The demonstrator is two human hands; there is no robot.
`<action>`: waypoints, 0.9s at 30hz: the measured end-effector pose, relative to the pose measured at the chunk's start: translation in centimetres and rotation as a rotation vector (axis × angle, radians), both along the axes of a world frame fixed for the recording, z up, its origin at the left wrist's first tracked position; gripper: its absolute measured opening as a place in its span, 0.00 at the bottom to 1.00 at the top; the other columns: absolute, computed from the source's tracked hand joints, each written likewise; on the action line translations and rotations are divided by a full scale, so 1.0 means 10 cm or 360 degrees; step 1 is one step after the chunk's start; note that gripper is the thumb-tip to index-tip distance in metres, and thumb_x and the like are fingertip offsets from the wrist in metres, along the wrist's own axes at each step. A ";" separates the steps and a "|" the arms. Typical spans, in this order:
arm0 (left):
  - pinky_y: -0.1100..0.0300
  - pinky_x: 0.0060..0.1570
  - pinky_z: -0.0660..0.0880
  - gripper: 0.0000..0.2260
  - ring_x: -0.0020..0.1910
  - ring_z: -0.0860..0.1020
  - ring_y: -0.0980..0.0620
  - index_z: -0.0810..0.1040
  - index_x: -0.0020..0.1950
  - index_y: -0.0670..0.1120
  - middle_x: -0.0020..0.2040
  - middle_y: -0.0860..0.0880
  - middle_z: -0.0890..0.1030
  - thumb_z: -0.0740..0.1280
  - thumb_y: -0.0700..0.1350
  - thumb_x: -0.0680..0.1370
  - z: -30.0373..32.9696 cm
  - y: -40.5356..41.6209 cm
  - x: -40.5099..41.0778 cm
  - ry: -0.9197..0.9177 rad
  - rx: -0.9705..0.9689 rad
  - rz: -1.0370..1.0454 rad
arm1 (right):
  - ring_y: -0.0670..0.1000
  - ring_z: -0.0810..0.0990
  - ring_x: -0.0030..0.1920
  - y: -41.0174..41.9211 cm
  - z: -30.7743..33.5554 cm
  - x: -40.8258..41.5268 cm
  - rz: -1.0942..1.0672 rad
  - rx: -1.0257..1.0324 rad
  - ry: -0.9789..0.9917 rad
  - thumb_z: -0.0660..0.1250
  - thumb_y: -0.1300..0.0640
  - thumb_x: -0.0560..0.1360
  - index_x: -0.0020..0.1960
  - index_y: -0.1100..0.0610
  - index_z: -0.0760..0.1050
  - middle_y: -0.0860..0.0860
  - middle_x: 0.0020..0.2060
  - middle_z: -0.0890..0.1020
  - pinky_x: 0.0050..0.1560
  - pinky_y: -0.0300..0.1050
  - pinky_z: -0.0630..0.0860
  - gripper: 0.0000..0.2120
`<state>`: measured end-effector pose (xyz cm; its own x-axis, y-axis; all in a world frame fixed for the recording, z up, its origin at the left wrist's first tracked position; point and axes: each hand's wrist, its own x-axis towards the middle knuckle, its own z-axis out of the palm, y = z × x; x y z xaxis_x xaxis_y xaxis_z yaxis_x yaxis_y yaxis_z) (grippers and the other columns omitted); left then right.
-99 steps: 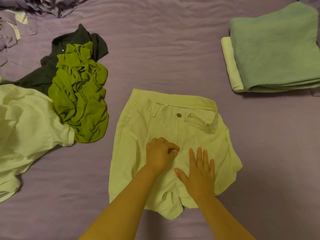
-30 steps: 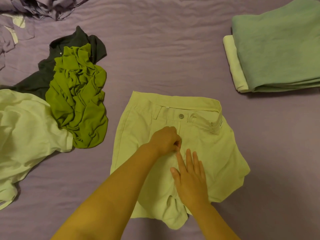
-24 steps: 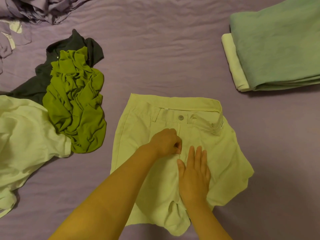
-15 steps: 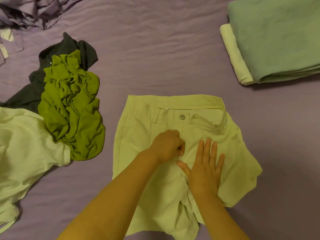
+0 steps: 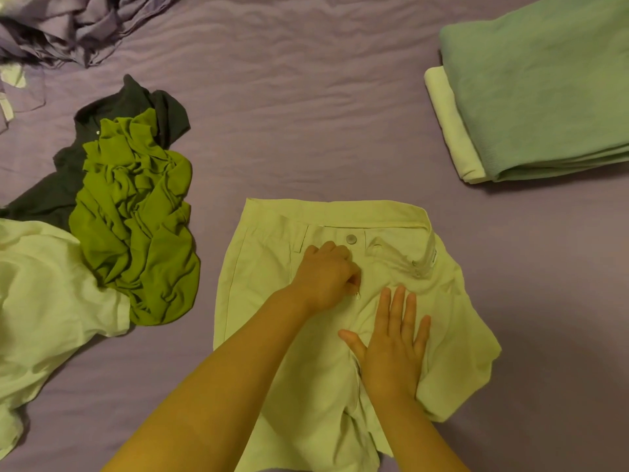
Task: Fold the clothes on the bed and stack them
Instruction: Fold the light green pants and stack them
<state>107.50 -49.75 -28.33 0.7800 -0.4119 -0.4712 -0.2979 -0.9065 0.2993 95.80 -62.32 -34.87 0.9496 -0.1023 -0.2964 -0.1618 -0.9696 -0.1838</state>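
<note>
Pale yellow-green shorts (image 5: pixel 258 267) lie spread on the purple bed, waistband away from me, button showing. My left hand (image 5: pixel 326 277) is curled over the fly just below the button and pinches the zipper pull. My right hand (image 5: pixel 391 352) lies flat with fingers spread on the shorts' crotch area, pressing the cloth down. A folded stack sits at the far right: a green garment (image 5: pixel 544 97) on top of a pale one (image 5: pixel 449 131).
To the left lies a heap of unfolded clothes: an olive-green garment (image 5: pixel 136 226) on a dark shirt (image 5: pixel 51 195), and a pale shirt (image 5: pixel 44 301) nearer me. Crumpled purple fabric (image 5: pixel 78 25) sits at the far left corner. Purple sheet (image 5: pixel 306 114) stretches between.
My left hand has crept up the fly toward the button, still pinching. My right hand shifted right and spread its fingers flat on the shorts. The view moved slightly.
</note>
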 end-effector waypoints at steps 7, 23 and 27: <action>0.52 0.60 0.63 0.09 0.64 0.65 0.47 0.79 0.55 0.50 0.68 0.47 0.69 0.63 0.49 0.78 0.09 -0.04 0.09 -0.0025 0.0020 0.0036 | 0.57 0.54 0.75 -0.01 0.01 -0.01 0.0011 -0.0005 -0.0027 0.45 0.27 0.71 0.76 0.57 0.55 0.57 0.75 0.56 0.73 0.59 0.49 0.45; 0.54 0.60 0.59 0.06 0.58 0.69 0.49 0.81 0.50 0.53 0.53 0.51 0.76 0.66 0.50 0.75 -0.02 -0.02 0.07 0.0102 -0.0047 0.0142 | 0.56 0.56 0.74 0.03 0.03 0.25 0.0028 0.0117 -0.0227 0.38 0.41 0.81 0.74 0.61 0.56 0.60 0.73 0.62 0.72 0.50 0.49 0.31; 0.57 0.57 0.59 0.04 0.60 0.66 0.50 0.82 0.48 0.51 0.56 0.53 0.75 0.69 0.47 0.74 -0.03 0.00 0.07 0.0124 -0.0244 0.0334 | 0.57 0.56 0.74 0.06 -0.02 0.27 -0.0014 0.0093 -0.0255 0.40 0.41 0.81 0.75 0.57 0.56 0.59 0.73 0.62 0.73 0.50 0.49 0.30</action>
